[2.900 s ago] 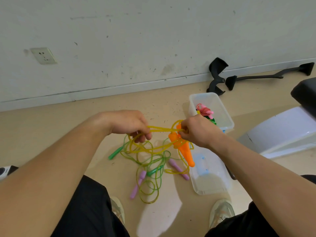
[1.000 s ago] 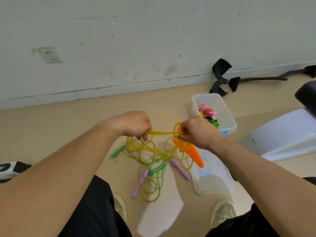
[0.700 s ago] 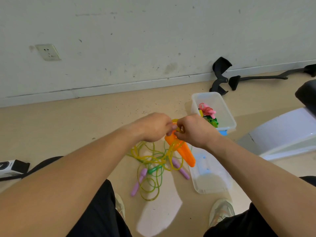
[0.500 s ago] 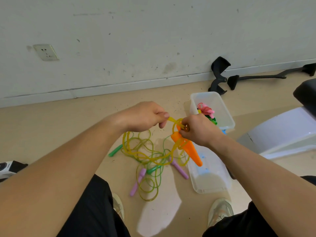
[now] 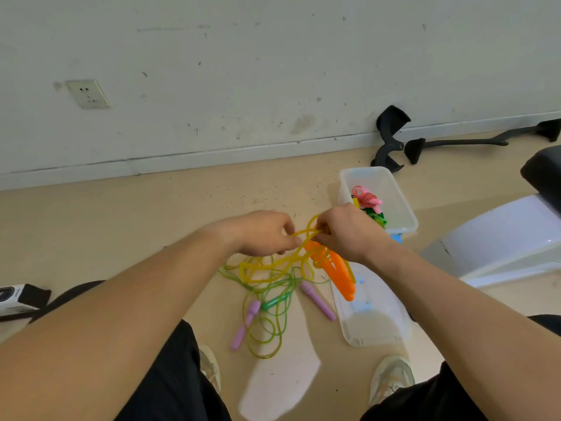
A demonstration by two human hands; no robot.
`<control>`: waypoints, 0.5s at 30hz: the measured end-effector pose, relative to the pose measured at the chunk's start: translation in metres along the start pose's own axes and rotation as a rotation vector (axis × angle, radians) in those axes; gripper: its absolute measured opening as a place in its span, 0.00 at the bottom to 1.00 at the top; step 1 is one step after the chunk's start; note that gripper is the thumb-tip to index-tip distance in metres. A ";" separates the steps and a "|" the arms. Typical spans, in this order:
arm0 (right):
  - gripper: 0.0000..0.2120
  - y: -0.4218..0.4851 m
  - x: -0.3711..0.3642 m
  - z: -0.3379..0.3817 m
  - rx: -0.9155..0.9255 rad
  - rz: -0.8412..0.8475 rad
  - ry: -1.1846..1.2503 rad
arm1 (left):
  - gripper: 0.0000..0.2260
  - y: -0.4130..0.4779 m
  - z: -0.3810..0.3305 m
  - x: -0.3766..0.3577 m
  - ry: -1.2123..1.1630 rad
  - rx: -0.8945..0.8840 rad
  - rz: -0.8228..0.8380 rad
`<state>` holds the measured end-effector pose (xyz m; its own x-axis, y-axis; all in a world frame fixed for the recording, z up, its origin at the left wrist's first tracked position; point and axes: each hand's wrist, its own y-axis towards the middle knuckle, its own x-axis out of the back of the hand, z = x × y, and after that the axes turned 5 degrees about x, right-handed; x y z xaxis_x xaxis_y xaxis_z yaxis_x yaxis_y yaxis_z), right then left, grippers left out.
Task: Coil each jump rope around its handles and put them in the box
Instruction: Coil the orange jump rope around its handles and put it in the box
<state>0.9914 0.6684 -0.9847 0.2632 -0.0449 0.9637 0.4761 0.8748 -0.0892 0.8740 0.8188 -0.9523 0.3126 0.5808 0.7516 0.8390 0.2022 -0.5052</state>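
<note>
1. Step in hand, as judged: winding the yellow rope [image 5: 273, 262] round its pair of orange handles [image 5: 337, 271]. A few turns sit on the upper part of the handles, and the greater length is unwound.
2. The right hand [image 5: 346, 232] is closed round the top ends of the orange handles and holds them together, tips slanting down toward the person.
3. The left hand [image 5: 267, 235] pinches a strand of the yellow rope between thumb and fingers, just beside the right hand, with the strand running across to the handles.
4. The handles are held above the floor [image 5: 121, 226]. The slack lies in a heap on the floor below both hands.
5. The heap is tangled with a green cord [image 5: 267, 332]. Two purple handles [image 5: 318, 300] and one green handle [image 5: 274, 302] lie in it. Which cord joins which handle cannot be told.
6. The box [image 5: 403, 208] stands toward the floor's far edge by the wall, beyond the right hand. It holds a pink bundle [image 5: 367, 200] and a green bundle [image 5: 376, 215]. Its lid [image 5: 373, 326] lies flat on the floor, on the near side of the box.
7. Progress, as judged: two ropes are boxed, one is in hand, and at least one is untouched.
8. The next move calls for carrying the pinched strand round the handles under light tension and drawing slack clear of the green cord, which may snag.
</note>
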 end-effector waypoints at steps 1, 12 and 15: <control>0.09 0.001 0.000 0.005 0.010 -0.009 -0.002 | 0.16 0.003 -0.005 -0.005 -0.028 -0.027 -0.002; 0.08 0.001 -0.002 0.007 0.024 -0.048 0.077 | 0.13 0.014 -0.018 -0.008 0.214 0.034 -0.028; 0.10 0.002 -0.004 0.005 -0.001 -0.033 0.044 | 0.11 0.011 -0.020 0.005 0.179 0.008 -0.060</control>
<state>0.9871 0.6724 -0.9875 0.2841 -0.0945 0.9541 0.4860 0.8720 -0.0584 0.8938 0.8075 -0.9457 0.3371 0.4180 0.8436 0.8552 0.2387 -0.4600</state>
